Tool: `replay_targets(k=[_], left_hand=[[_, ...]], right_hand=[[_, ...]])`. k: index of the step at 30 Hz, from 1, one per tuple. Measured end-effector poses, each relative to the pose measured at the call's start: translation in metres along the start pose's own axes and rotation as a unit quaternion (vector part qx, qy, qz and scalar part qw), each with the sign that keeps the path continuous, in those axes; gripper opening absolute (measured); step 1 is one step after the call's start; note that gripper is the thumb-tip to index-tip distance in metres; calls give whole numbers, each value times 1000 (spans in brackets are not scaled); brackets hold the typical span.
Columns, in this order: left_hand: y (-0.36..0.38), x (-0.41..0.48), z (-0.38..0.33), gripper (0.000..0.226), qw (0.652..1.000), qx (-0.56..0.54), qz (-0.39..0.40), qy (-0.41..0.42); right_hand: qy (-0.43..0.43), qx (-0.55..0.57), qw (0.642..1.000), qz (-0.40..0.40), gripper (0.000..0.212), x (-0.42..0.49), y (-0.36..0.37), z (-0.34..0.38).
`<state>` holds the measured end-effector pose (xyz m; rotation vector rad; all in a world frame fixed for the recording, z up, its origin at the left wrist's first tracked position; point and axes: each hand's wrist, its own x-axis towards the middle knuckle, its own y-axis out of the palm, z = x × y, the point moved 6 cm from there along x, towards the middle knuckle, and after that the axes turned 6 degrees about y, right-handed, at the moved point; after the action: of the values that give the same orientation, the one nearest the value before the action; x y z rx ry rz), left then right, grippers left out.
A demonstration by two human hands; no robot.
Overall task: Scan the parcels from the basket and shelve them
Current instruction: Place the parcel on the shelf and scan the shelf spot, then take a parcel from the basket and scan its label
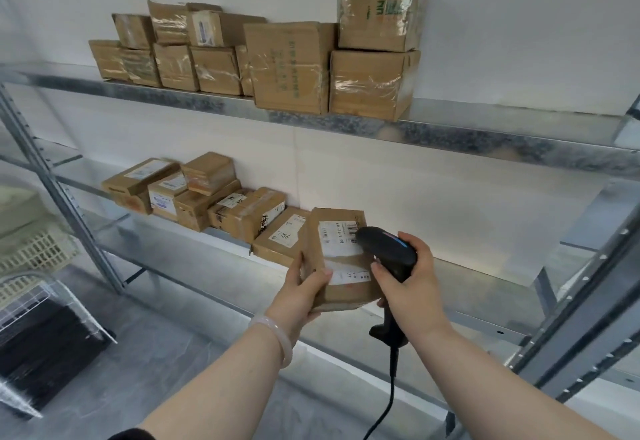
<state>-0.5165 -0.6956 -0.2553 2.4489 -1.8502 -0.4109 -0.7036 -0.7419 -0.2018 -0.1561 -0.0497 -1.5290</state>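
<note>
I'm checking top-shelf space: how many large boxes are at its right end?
3. A tall box stands on the top shelf, a second box sits to its right, and a third box is stacked on the second. More could be hidden behind them.

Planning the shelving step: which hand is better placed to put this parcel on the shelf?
Left, probably: the left hand grips the parcel; the right hand holds the barcode scanner.

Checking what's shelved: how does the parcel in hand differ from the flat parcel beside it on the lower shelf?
The held parcel stands in the left hand; the flat parcel lies on the lower shelf. The held parcel's printed label faces the scanner in the right hand; the flat parcel's label bears handwriting. Both are brown cardboard.
</note>
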Motion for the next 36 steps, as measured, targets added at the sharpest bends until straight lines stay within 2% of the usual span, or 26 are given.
replay_targets(k=[3, 8, 12, 19, 23, 25, 30, 36], left_hand=[[-15, -2, -3, 67, 999, 36, 6, 15], [-51, -11, -7, 108, 998, 67, 19, 10], [-84, -14, -11, 115, 998, 56, 0, 22], [-177, -18, -29, 118, 997, 22, -60, 35], [-244, -19, -35, 94, 994, 2, -100, 49], [-275, -19, -36, 92, 991, -10, -125, 48], [-347, -26, -49, 104, 988, 35, -142, 39], [-446, -40, -65, 115, 986, 83, -141, -17]], right_hand=[[-7, -10, 999, 33, 64, -3, 25, -1], [-13, -19, 997, 74, 59, -7, 58, -1], [-24, -21, 994, 101, 57, -9, 89, 5], [-36, -26, 987, 152, 59, -7, 160, 14], [-65, -34, 977, 202, 62, -10, 209, 17], [-90, -61, 966, 233, 62, -14, 238, 21], [-144, -158, 929, 303, 60, -20, 312, 36], [-205, -279, 856, 383, 58, -30, 388, 58]])
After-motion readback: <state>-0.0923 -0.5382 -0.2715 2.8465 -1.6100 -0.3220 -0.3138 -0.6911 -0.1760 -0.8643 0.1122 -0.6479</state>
